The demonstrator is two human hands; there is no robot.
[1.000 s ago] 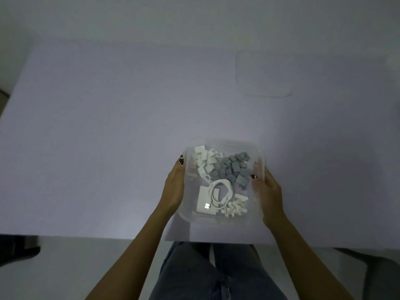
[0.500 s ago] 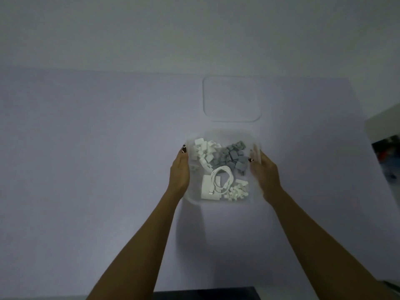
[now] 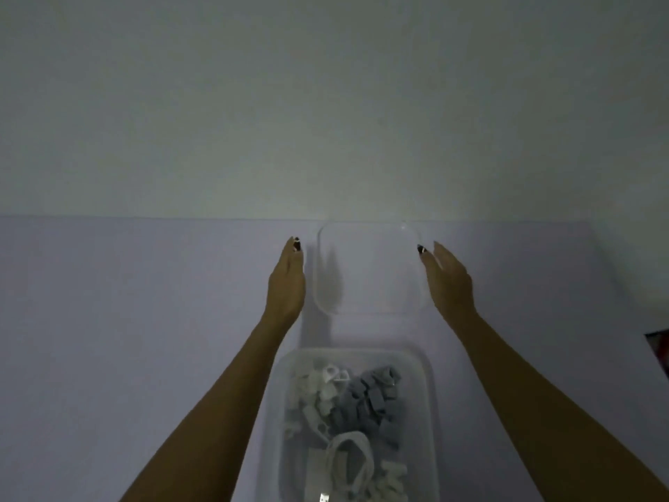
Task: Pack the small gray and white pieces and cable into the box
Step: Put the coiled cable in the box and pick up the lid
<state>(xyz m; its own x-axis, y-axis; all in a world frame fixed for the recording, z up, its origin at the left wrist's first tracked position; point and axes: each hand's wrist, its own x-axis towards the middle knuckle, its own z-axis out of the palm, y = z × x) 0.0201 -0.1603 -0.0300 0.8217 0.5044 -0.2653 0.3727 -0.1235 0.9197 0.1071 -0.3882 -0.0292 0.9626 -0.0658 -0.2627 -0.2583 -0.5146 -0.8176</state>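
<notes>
The clear plastic box (image 3: 356,422), loaded with small gray pieces (image 3: 369,400), white pieces (image 3: 318,396) and a coiled white cable (image 3: 349,461), sits well behind the fingertips, between the forearms. The left hand (image 3: 286,284) and right hand (image 3: 449,280) flank the flat transparent square lid (image 3: 369,269) with straight, relaxed fingers, holding nothing; the lid looks light, thin and slippery, best taken by opposite edges. It lies on a pale lavender tabletop (image 3: 144,302) whose far edge meets a plain dim wall (image 3: 325,103) just beyond the fingertips

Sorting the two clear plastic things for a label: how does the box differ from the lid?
The box is deep and walled; the lid lies flat. The box holds gray pieces, white pieces and a cable; the lid carries nothing. The box sits nearer the person, the lid farther, between both hands. Both are translucent with rounded corners.
</notes>
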